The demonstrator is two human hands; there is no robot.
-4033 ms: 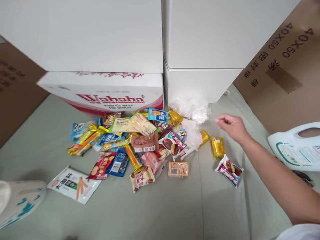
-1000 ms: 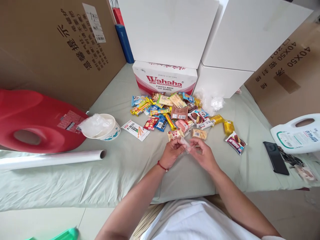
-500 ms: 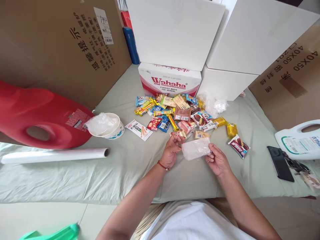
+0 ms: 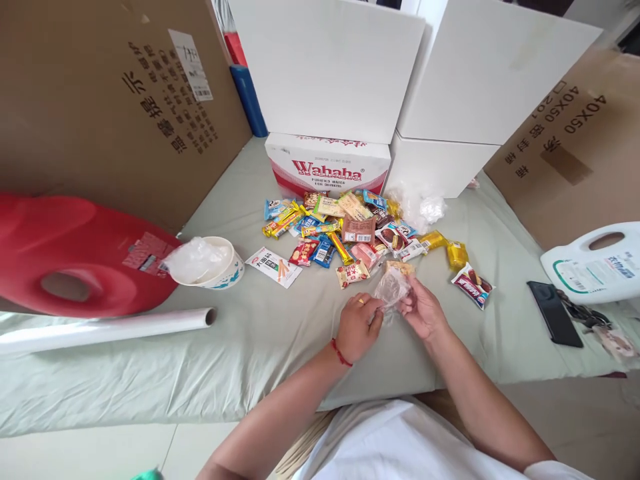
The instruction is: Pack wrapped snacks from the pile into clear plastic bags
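Clear plastic bag point(image 4: 391, 288) was thin, crumpled, still folded on itself, held between left hand point(image 4: 359, 325) and right hand point(image 4: 423, 309).

And on the left, a red jug point(image 4: 100, 233) fills the edge, a white roll point(image 4: 110, 331) lying just in front! At the back, the Wahaha box point(image 4: 327, 170) sits low, white panels point(image 4: 330, 73) rising above; far right, a black phone point(image 4: 555, 313) lies near a white bottle point(image 4: 583, 275).

Bag point(image 4: 391, 288) clr-wht, jug point(image 4: 110, 257) solid red, cloth point(image 4: 240, 353) lt grn.
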